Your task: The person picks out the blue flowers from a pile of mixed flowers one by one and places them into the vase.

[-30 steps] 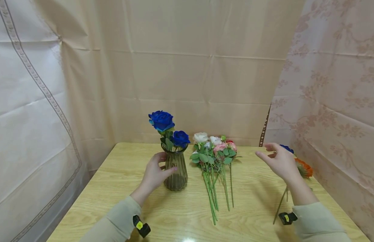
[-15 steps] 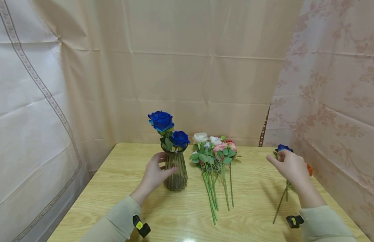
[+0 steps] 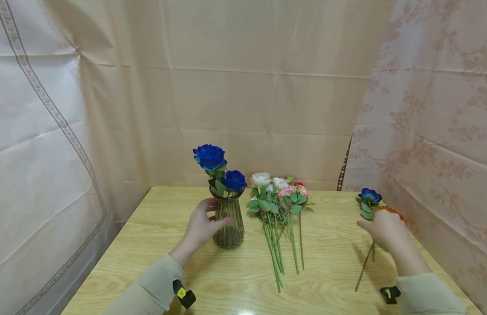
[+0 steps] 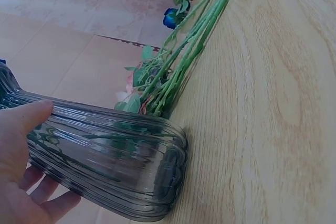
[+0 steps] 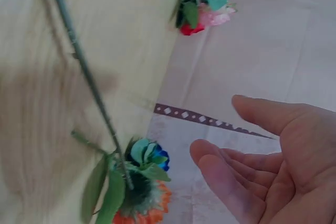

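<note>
My left hand (image 3: 202, 224) holds a tall ribbed vase of smoky glass (image 3: 232, 234), its thumb on the near side and fingers round the far side. The vase stands upright; in the left wrist view the hand (image 4: 16, 166) grips its upper part. Two blue roses rise from it, a larger one (image 3: 210, 157) and a lower one (image 3: 234, 180). On the right, my right hand (image 3: 391, 232) hovers over an orange flower (image 5: 152, 208), mostly hidden by it in the head view. Its thumb and fingers are apart with nothing between them. Another blue rose (image 3: 369, 195) lies just beyond.
Several white and pink flowers (image 3: 286, 192) lie bunched on the wooden table (image 3: 326, 280) right of the vase, green stems (image 3: 273, 249) toward the near edge. A beige curtain (image 3: 259, 109) hangs behind; a patterned curtain (image 3: 444, 144) borders the right side.
My right hand has moved right and lowered toward the orange flower, uncovering the blue rose there. The left hand and vase have stayed in place.
</note>
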The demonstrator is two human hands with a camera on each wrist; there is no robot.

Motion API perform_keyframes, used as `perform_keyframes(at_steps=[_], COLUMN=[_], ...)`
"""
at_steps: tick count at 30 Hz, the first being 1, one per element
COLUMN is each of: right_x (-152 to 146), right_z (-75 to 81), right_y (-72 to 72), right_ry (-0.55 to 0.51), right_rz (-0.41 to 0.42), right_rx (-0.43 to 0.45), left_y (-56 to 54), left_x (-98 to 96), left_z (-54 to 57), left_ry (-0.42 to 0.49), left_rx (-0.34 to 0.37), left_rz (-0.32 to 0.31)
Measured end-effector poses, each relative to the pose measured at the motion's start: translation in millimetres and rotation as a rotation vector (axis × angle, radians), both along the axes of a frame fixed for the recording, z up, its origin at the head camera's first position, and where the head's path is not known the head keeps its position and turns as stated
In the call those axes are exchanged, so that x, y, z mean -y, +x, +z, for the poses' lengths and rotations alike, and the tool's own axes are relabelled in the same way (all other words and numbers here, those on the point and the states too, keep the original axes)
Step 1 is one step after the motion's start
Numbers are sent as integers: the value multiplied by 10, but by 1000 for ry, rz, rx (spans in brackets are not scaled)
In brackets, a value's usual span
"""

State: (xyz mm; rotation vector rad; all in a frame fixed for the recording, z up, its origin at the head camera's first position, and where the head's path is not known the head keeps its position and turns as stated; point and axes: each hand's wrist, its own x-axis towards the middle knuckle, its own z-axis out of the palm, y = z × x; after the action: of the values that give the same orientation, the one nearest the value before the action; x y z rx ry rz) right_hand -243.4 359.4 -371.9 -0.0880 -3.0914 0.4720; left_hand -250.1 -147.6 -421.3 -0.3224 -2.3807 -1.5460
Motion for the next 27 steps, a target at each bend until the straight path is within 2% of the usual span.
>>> perform_keyframes(at_steps=[4,8,22,27], right_x=[-32,-56,-131,-119], right_z=[-61,-127,-372,-426], right_y=[24,30,22,40], right_ry=[-43,-62,-20,-12], right_rz=[-18,-37,18,42], right_rx=[90,140,194,175], left_y=[9,14,24,15], left_x=[-1,-2,7,8], left_z=[4,6,4,2], left_ry=[-4,2,12,4], left_rx=[-16,-18,-18,-10], left_rz=[-3,-7,-11,-9])
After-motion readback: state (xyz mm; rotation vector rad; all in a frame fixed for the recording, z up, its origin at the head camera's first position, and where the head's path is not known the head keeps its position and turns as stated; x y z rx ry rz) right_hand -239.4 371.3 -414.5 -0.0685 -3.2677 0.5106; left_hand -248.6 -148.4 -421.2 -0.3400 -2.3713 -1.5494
